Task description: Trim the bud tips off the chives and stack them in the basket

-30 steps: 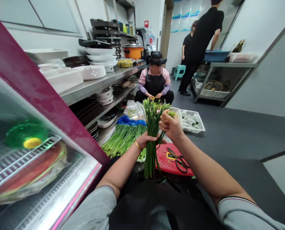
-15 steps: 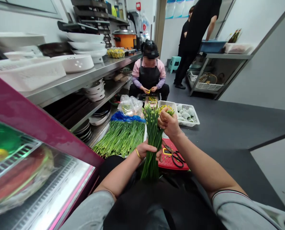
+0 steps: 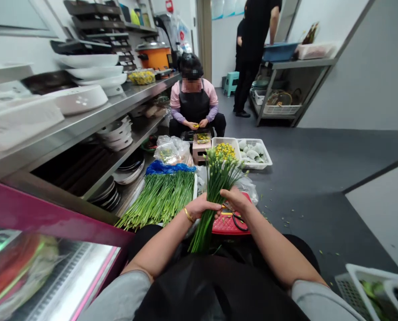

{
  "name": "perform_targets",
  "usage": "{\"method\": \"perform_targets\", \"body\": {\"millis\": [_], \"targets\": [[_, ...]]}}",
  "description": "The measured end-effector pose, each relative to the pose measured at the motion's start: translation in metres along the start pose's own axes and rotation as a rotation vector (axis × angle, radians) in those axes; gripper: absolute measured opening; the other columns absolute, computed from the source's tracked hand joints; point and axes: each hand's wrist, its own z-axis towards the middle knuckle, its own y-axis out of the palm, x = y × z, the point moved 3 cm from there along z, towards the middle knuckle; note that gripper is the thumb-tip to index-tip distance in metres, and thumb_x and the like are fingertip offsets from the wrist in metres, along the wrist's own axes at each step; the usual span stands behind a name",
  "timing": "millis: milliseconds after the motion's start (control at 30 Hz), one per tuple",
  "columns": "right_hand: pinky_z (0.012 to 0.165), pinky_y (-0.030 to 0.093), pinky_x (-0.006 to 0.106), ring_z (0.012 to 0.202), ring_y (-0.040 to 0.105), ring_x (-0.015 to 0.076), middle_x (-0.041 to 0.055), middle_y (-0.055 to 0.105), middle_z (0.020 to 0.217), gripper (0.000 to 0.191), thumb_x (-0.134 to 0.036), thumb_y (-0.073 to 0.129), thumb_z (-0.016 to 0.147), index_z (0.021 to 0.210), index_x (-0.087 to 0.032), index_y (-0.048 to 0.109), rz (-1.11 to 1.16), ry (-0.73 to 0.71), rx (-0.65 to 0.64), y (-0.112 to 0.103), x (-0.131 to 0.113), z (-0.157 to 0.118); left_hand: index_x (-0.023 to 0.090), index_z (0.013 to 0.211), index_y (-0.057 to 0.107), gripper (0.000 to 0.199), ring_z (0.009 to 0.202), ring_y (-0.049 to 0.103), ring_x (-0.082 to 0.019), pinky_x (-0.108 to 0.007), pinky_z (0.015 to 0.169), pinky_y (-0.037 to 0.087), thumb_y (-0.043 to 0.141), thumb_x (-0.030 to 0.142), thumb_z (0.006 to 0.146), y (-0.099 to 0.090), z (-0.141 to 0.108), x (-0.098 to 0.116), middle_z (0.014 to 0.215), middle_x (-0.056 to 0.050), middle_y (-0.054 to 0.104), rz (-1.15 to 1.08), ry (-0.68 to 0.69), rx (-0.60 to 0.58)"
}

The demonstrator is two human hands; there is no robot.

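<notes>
A bunch of long green stems with pale buds [image 3: 215, 178] stands nearly upright above my lap, its tops spreading to the right. My left hand [image 3: 202, 207] is wrapped round the middle of the bunch, a gold bracelet at the wrist. Against the bunch's right side, my right hand [image 3: 235, 199] is closed round some of the stems, its fingers partly hidden. Behind my hands lies a red board [image 3: 223, 225] with scissors [image 3: 239, 221] on it. More green stems [image 3: 167, 196] lie in a tray to the left, beside blue plastic [image 3: 170, 167].
Ahead, a person in a dark apron [image 3: 194, 100] sits handling yellow flowers. White baskets hold yellow flowers [image 3: 224, 150] and net-wrapped items [image 3: 252, 154]. Steel shelves with dishes [image 3: 80, 99] line the left. Another basket [image 3: 366, 285] is at the lower right. Two people stand farther back.
My right hand has come down from the bud tops to the middle of the bunch. The tops now fan out to the right. The view has shifted right, showing a basket at lower right.
</notes>
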Motion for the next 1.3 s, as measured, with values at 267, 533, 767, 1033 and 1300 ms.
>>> {"method": "perform_targets", "body": {"millis": [267, 533, 767, 1033, 1300], "targets": [[0.059, 0.052, 0.027, 0.052, 0.056, 0.0103, -0.0054, 0.057, 0.058, 0.044, -0.03, 0.082, 0.053, 0.088, -0.018, 0.058, 0.367, -0.024, -0.042, 0.008, -0.044, 0.017, 0.012, 0.073, 0.056, 0.044, 0.045, 0.055, -0.012, -0.023, 0.045, 0.042, 0.084, 0.039, 0.053, 0.013, 0.011, -0.007, 0.054, -0.001, 0.059, 0.114, -0.081, -0.066], [0.038, 0.031, 0.018, 0.037, 0.029, 0.003, -0.0109, 0.038, 0.048, 0.036, -0.034, 0.075, 0.057, 0.079, -0.021, 0.05, 0.513, -0.032, -0.031, 0.037, -0.052, 0.027, 0.012, 0.092, 0.06, 0.069, 0.053, 0.06, -0.019, -0.028, 0.05, 0.046, 0.086, 0.047, 0.038, -0.004, 0.001, -0.014, 0.065, -0.006, 0.066, -0.044, -0.106, -0.376], [0.038, 0.028, 0.019, 0.037, 0.032, 0.0036, -0.0104, 0.04, 0.047, 0.036, -0.036, 0.075, 0.06, 0.077, -0.02, 0.046, 0.306, -0.043, -0.177, 0.059, -0.049, 0.031, 0.012, 0.074, 0.065, 0.075, 0.071, 0.065, -0.03, -0.034, 0.059, 0.049, 0.082, 0.06, 0.019, -0.023, 0.015, 0.008, 0.07, -0.013, 0.068, -0.033, -0.031, -0.348], [0.04, 0.032, 0.02, 0.038, 0.033, 0.0036, -0.011, 0.038, 0.046, 0.036, -0.035, 0.076, 0.059, 0.078, -0.019, 0.049, 0.255, -0.018, 0.006, 0.057, -0.05, 0.044, 0.01, 0.068, 0.059, 0.042, 0.041, 0.053, -0.014, -0.025, 0.044, 0.042, 0.08, 0.043, 0.054, -0.008, 0.001, 0.018, 0.047, -0.002, 0.056, 0.0, 0.115, -0.097], [0.056, 0.046, 0.022, 0.061, 0.055, 0.0092, -0.0049, 0.057, 0.067, 0.049, -0.045, 0.081, 0.054, 0.088, -0.02, 0.057, -0.072, -0.165, -0.174, 0.036, -0.079, 0.044, 0.011, 0.081, 0.059, 0.033, 0.042, 0.05, -0.011, -0.024, 0.045, 0.039, 0.077, 0.029, 0.06, -0.001, -0.023, 0.045, 0.052, 0.001, 0.056, 0.145, 0.303, 0.091]]}}
